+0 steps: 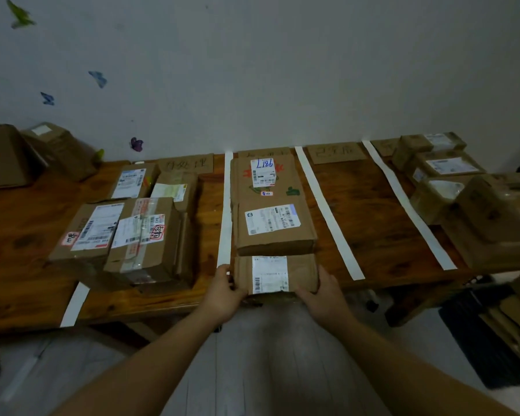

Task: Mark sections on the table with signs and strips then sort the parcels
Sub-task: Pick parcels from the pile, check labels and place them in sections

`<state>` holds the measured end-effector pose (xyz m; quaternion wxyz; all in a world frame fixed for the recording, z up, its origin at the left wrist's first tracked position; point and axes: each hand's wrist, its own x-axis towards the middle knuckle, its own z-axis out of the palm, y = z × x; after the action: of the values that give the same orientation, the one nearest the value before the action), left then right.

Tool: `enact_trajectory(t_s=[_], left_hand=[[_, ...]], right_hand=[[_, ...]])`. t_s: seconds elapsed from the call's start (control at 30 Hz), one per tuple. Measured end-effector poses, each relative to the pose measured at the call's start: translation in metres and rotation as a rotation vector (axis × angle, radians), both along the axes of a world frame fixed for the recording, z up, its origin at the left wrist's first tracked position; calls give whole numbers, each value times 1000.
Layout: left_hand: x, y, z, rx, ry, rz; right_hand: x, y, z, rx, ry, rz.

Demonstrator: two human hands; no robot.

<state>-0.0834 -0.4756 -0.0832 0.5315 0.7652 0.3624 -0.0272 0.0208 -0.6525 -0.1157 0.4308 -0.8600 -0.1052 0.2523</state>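
A long wooden table (373,223) stands against a plain grey wall (282,70), and four white paper strips run from its back edge to its front edge, cutting it into sections: one near the left front corner (75,304), one left of the middle (225,211), and two slanting ones further right (327,214) (409,205). Handwritten cardboard signs (185,165) lean against the wall along the back edge, one for each section.

The person stands at the front edge. The left hand (224,291) and the right hand (321,291) each grip one end of a small labelled parcel (275,274), fingers curled round its sides. It sits right at the front edge in the middle section, just beside the near end of the strip on its left. Directly behind it, and touching it, lies a long flat box (272,205) with white labels that reaches back to the sign.

The section to the left holds a heap of taped parcels (126,229). At the right end of the table another stack of boxes (463,190) is crowded together. Two more brown boxes (12,154) stand at the far left end by the wall.

Butterfly stickers (98,78) dot the wall above. The floor (252,355) is pale, and flattened cardboard (511,325) lies on it to the right, under the table's end.
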Motion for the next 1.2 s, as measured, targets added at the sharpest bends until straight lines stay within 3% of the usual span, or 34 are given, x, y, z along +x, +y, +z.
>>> enact_trajectory(t_s=[0.2,0.47,0.67,0.9,1.0,1.2], left_hand=[[17,-1,-14,16,-40,33],[25,8,-3,62,62,-17],[10,46,41,127,-37,4],[-53,142,114,441,-191,-18],[-106,206,134,557,-152,-27],[-219,332,152,588,27,44]], right_hand=[[26,10,-21,32,45,-21],[48,17,-13,-35,107,6],[37,44,36,-67,-149,21],[-22,153,109,-66,-353,209],[-66,217,134,-36,-366,308],[-142,342,156,-73,-424,435]])
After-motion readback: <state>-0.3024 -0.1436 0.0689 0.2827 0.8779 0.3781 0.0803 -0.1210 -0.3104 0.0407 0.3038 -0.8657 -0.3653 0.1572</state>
